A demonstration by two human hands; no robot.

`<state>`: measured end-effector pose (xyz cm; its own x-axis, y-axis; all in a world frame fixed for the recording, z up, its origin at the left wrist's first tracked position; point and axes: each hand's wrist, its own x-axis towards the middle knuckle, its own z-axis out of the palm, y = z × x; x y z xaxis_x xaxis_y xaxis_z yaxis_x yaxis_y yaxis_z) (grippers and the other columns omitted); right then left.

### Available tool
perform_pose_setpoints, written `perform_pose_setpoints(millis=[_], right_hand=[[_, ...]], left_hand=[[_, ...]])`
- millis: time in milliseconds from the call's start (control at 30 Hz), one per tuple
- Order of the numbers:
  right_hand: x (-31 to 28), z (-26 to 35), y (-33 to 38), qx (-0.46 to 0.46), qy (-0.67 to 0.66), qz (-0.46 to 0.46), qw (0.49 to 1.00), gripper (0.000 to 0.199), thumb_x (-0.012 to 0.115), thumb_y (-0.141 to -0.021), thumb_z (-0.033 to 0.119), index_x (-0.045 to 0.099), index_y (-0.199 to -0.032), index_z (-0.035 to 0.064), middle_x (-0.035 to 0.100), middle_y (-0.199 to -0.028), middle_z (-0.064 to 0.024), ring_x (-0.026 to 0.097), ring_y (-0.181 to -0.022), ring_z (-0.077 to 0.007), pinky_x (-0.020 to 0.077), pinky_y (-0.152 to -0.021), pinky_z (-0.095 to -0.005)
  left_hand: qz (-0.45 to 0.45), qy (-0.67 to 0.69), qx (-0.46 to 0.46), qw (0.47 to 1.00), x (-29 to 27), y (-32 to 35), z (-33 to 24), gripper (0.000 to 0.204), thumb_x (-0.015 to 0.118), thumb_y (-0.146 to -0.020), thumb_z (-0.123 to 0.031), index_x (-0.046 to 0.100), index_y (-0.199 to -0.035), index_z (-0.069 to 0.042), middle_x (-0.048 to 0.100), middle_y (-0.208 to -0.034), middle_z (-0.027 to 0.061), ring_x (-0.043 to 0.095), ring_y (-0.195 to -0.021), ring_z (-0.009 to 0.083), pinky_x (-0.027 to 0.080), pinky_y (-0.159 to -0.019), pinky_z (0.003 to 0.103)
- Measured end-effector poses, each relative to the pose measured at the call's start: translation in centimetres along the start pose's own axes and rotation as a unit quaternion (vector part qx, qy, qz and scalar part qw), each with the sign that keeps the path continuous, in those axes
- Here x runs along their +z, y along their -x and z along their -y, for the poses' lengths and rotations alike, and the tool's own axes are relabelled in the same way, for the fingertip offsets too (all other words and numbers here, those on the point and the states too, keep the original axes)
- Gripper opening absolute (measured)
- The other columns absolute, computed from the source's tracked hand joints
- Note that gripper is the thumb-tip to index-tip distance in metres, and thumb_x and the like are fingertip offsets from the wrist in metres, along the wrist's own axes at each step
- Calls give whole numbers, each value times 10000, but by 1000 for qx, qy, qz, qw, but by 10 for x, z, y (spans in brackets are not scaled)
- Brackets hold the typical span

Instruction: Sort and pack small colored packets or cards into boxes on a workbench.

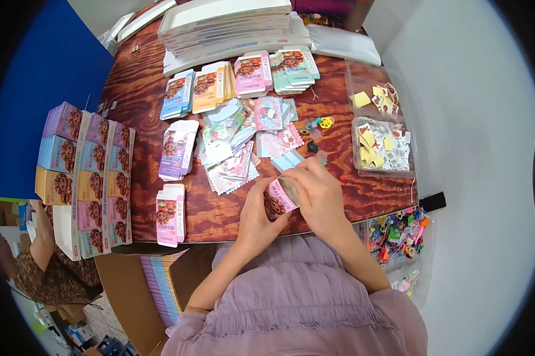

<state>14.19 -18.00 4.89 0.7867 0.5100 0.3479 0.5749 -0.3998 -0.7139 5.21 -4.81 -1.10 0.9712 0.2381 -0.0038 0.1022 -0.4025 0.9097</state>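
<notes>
Close to the table's front edge, my left hand (256,213) grips a small pink cardboard box (275,204) with cartoon figures, fingers and thumb wrapped round its sides. My right hand (322,200) is closed at the upper end of that box, its fingertips bent over the opening. A pale, shiny piece shows between the fingers there; its kind is hidden. Just beyond lies a loose pile of pastel cards and stickers (237,142). Small toys, among them a yellow one (326,122) and a black one (312,146), rest beyond my right hand.
Flat cartons lie in stacks: blue (176,95), orange (208,89), pink (252,74), green (294,70), purple (177,149). Filled display trays (91,178) stand left. Clear bins (386,173) hold stickers at right; a lower bin (398,237) holds trinkets. Another person's arm (40,234) shows at left.
</notes>
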Motion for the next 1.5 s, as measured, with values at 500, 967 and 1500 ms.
perform_pose_setpoints(millis=[500,967,1500], right_hand=[[-9,-1,11,-71,67,-67,993,269,730,-793,50,677,-1055,29,604,-1183,-130,584,-973,-325,509,-773,-397],[21,-9,60,-132,-26,-100,986,436,749,-799,-32,576,-1195,26,544,-1315,-233,672,-959,-312,561,-779,-369],[5,-15,43,87,-162,-38,982,124,642,-909,2,636,-1031,-18,610,-961,-118,623,-869,-208,498,-707,-293]], left_hand=[[3,69,-38,997,-2,2,-3,762,815,-729,-55,398,-1367,-21,504,-1358,195,535,-1252,347,471,-1016,413],[-74,172,85,979,15,7,12,815,802,-771,-52,298,-1409,-4,371,-1497,203,389,-1410,303,413,-1108,413],[-13,106,-40,993,7,21,6,797,813,-808,-183,360,-1441,-7,609,-1216,209,673,-1014,325,545,-834,403]])
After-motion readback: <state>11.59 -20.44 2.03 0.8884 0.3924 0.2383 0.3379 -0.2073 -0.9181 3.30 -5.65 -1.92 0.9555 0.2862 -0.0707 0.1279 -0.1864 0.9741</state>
